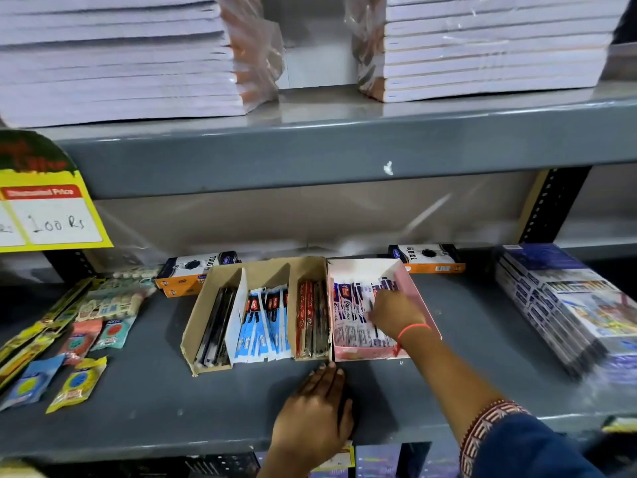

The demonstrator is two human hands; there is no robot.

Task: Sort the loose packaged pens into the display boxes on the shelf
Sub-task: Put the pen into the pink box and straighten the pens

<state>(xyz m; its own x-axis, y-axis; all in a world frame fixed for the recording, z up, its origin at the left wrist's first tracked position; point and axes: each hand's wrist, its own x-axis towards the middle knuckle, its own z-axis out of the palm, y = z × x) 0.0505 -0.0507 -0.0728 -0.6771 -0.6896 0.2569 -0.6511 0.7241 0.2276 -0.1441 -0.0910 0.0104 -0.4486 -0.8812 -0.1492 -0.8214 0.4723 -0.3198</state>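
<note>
Grey shelf (pixel 138 401): right hand (pixel 393 313) in pink box (pixel 418 298), seemingly pinching a packaged pen (pixel 348 331).

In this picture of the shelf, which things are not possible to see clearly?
- Right hand, head view: whether its fingers grip a pen pack; they curl down into the pink box.
- Pen packs under that hand: covered by the hand.
- Printing on the packs in the cardboard box: too small to read.
- Booklet stack at right: blurred and cut off by the edge.

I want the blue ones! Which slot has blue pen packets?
The middle slot of the brown cardboard box; the slots beside it hold black and red ones.
</note>
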